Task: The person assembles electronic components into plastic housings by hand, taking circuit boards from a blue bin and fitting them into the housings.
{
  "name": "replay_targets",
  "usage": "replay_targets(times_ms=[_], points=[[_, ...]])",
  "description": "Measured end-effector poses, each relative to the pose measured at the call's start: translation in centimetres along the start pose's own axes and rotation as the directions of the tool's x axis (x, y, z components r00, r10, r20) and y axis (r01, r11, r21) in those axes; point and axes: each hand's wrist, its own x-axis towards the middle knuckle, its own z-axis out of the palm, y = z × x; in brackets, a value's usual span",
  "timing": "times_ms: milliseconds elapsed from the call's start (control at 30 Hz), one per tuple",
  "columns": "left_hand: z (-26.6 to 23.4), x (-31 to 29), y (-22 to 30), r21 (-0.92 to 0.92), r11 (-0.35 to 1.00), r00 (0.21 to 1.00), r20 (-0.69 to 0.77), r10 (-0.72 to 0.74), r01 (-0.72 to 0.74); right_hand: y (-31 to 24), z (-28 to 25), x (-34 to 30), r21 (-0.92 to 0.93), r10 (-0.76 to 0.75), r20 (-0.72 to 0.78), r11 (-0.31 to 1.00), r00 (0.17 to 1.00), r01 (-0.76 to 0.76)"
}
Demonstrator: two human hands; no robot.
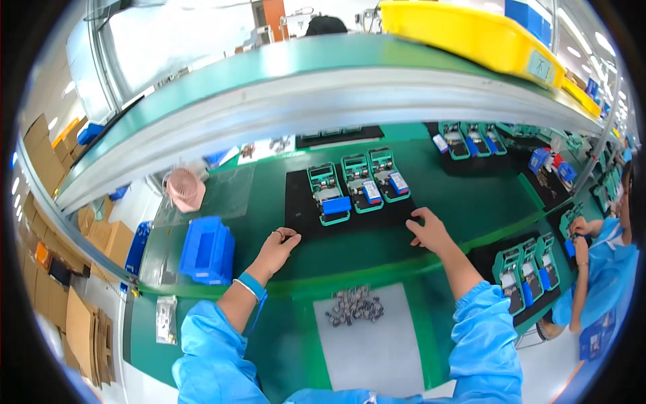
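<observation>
Bright workshop space surrounds a long green table (471, 195), crossed by a metal-edged shelf (323, 60) above its far side, with cardboard boxes (87, 330) at far left. On the shelf, a yellow tray (464, 34) carries a pale label (540, 65) with dark handwriting-like marks.

Three small green-framed devices (361, 180) lie side by side on a black mat (303, 202), between the person's two hands. Each bears a blue block; two blocks have white labels, their print too small to read.

The left hand (277, 247) is at the mat's near left corner, thumb and forefinger brought close together; whether they pinch the mat cannot be told. The right hand (431, 231) is by the near right corner, fingers loosely curled, a narrow gap to the thumb.

Green tabletop stretches from the mat's near edge to a white sheet (377, 357), where small metal parts (355, 306) are heaped. To the left stand a blue bin (208, 250), its contents hard to make out, and a pink fan (185, 188).

At right, a co-worker in blue (605, 269) sits near more devices (526, 273).
</observation>
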Motion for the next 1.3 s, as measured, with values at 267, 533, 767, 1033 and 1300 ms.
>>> replay_targets(times_ms=[267, 533, 767, 1033, 1300], points=[[0.6, -13.8, -2.4, 0.125, 0.973, 0.980, 0.003, 0.198, -0.196, 0.6, 1.0, -12.2, -0.011, 0.010, -0.089, 1.000, 0.996, -0.011], [-0.9, -19.1, -2.2, 0.270, 0.953, 0.990, 0.073, 0.123, -0.138, 2.0, 3.1, -20.0, -0.243, -0.304, -0.268, 0.940, 0.914, 0.241], [4.5, -14.1, 0.8, 0.429, 0.717, 0.808, 0.052, 0.587, -0.549, 2.1, 7.9, -19.7, -0.336, -0.545, 0.044, 0.781, 0.837, 0.526], [10.7, -10.6, 1.8, 0.514, 0.688, 0.813, 0.032, 0.582, -0.512, 0.3, 8.2, -19.9, -0.551, -0.573, 0.117, 0.642, 0.811, 0.533], [9.0, -9.2, 2.8, 0.282, 0.840, 0.849, -0.130, 0.512, -0.463, -0.5, 6.3, -19.6, -0.530, -0.661, 0.309, 0.478, 0.684, 0.701]])
